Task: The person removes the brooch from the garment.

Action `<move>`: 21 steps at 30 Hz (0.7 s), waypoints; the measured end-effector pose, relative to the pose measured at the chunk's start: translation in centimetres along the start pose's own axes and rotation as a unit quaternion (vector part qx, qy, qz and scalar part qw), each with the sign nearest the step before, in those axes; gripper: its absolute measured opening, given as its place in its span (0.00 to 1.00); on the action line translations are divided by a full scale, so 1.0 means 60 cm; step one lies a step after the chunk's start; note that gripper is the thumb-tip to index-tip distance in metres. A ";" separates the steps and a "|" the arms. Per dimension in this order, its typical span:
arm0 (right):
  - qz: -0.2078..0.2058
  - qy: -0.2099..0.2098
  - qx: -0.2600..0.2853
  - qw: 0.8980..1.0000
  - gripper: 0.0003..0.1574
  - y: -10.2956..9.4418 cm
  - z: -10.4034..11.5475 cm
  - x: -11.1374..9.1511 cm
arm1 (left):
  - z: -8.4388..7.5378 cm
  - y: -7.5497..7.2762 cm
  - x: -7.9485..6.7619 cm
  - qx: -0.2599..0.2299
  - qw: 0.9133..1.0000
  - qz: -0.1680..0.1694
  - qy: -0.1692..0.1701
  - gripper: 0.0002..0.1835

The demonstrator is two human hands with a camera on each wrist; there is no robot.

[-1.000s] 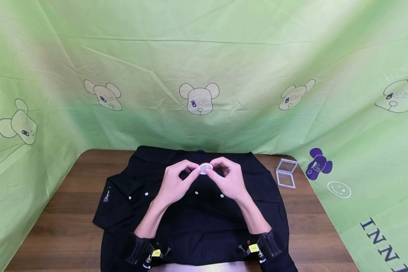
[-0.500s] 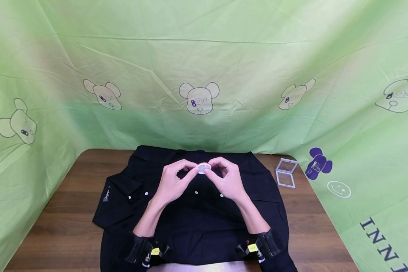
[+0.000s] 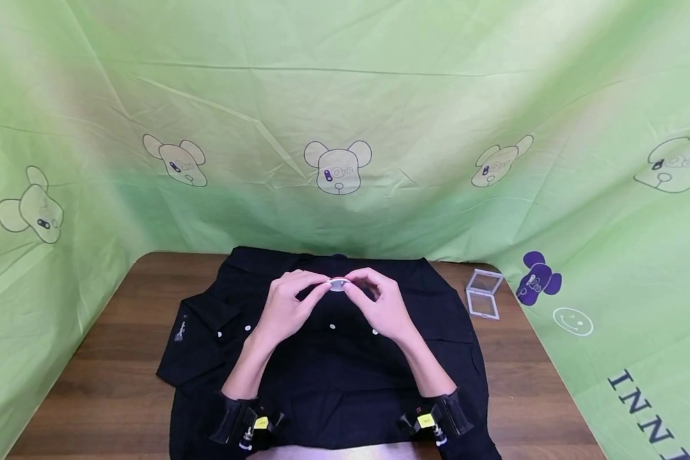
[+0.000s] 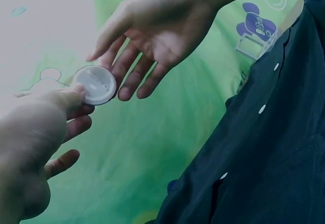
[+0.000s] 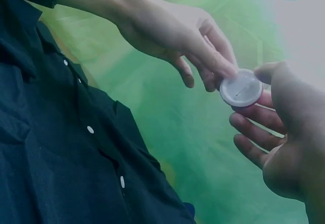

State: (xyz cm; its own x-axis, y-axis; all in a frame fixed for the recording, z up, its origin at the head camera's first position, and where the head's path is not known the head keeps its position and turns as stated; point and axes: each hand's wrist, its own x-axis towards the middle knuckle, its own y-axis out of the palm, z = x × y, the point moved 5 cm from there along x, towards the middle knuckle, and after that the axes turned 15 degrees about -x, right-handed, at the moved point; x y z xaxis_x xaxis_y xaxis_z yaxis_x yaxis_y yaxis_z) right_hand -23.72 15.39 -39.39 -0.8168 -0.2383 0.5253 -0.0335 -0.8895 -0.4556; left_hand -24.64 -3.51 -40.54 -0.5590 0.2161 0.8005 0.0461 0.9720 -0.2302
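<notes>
Between my two hands is a round pin badge, its white back and thin metal pin facing me in both wrist views. A reddish rim shows along its edge in the right wrist view. My left hand pinches its left side, thumb on the white back and fingers behind. On the opposite side my right hand grips the rim with thumb and forefinger, while its other fingers spread loosely. Both hands hold the badge up over a dark shirt with white buttons, laid out on the table.
The wooden table shows at both sides of the shirt. At the back right lies an opened clear square case. A green printed cloth hangs behind and along the sides. Each wrist wears a black strap with a camera.
The badge has shifted slightly left with both hands and tilted, so it looks flatter from the head view. Both hands keep their hold; shirt and case stay put.
</notes>
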 end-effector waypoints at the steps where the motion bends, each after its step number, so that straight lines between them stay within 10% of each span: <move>1: 0.006 0.001 0.003 1.000 0.09 0.002 -0.007 0.000 | -0.001 0.000 0.000 0.001 1.000 0.002 0.007 0.06; 21: 0.102 -0.017 -0.001 0.995 0.10 0.019 -0.048 -0.005 | -0.013 0.001 0.000 0.008 0.997 0.024 0.075 0.10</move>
State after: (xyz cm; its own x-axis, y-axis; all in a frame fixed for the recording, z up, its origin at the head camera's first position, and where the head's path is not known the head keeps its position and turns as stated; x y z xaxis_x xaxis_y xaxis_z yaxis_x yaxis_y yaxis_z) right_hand -25.18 15.57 -42.13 -0.7866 -0.4263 0.4467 0.1294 -0.8212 -0.5558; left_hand -24.00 -3.39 -40.10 -0.4268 0.2755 0.8614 0.0559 0.9587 -0.2789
